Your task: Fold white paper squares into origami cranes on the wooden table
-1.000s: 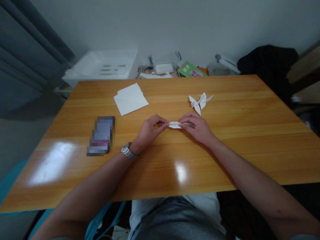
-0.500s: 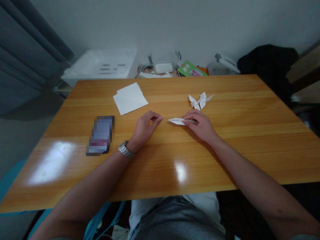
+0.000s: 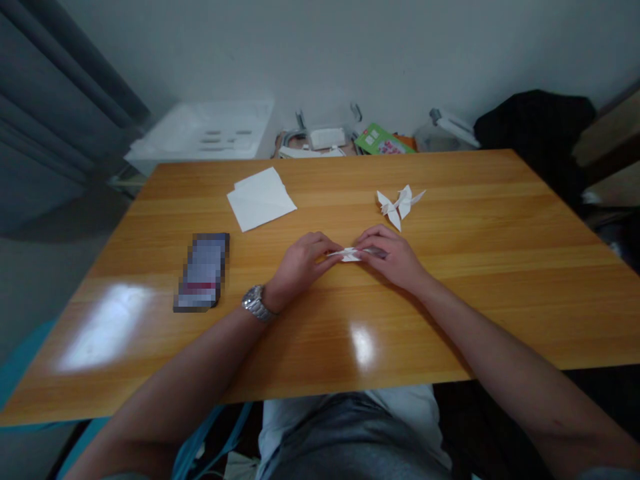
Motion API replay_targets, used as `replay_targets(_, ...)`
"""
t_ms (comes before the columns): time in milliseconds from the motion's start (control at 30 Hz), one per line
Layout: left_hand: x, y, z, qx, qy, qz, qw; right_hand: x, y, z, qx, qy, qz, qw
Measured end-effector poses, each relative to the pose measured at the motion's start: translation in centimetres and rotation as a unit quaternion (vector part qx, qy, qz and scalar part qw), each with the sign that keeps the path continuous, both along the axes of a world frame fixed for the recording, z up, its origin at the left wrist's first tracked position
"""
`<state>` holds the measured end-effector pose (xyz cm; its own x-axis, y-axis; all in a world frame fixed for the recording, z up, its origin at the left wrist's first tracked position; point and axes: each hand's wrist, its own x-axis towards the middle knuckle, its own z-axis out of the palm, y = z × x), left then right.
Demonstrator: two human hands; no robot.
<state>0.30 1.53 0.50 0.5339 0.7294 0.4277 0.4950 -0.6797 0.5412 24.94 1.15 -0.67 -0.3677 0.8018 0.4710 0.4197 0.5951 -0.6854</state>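
Between my two hands is a small piece of folded white paper (image 3: 351, 255), held just over the middle of the table. My left hand (image 3: 311, 259), with a metal watch (image 3: 256, 303) at its wrist, pinches the left end between thumb and fingers. On the other end, my right hand (image 3: 393, 257) has its thumb and fingers closed too. Fingers hide both ends of the paper. Behind my right hand lie folded paper cranes (image 3: 404, 202), close together; I cannot tell exactly how many.
White paper sheets (image 3: 261, 200) lie overlapping at the back left of the wooden table (image 3: 480, 220). A phone (image 3: 203, 272), its screen blurred, is left of my left hand. Beyond the far edge stand a white bin (image 3: 210, 130) and a green booklet (image 3: 383, 139).
My left hand has moved right and taken hold of the folded paper's free end. My right hand, still holding it, has shifted slightly left and nearer to me.
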Motion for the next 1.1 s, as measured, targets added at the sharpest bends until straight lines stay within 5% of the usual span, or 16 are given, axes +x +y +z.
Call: replay_targets(1100, 0.75, -0.39, 0.32, -0.013, -0.006, -0.017, 1.0, -0.43, -0.51, 0.63, 0.004, -0.003, 0.006, 1.0)
